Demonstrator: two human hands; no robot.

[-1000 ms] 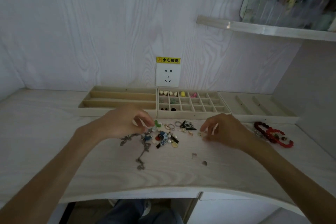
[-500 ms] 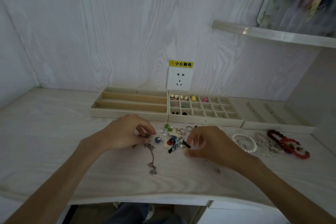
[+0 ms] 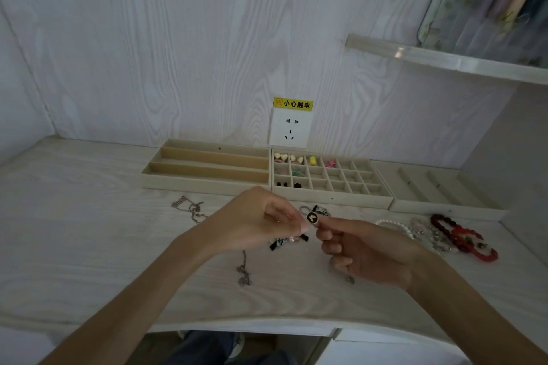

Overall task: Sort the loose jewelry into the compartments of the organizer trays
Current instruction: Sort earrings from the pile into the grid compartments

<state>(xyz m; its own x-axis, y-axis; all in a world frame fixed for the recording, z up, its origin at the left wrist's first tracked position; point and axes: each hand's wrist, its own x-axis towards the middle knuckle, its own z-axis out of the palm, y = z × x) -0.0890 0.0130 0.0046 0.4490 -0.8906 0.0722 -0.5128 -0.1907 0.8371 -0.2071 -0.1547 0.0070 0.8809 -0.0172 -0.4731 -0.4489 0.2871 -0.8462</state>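
Both hands meet above the table [image 3: 89,246]: your right hand [image 3: 367,252] pinches a black round charm [image 3: 312,217] at fingertip height, prob. to inspect it; left hand [image 3: 255,219] curls loosely beside it, grip unclear. Grid tray [image 3: 332,198] sits just behind.

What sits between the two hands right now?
In the head view, a small round black charm sits between the left hand and right hand, pinched at their fingertips above the desk.
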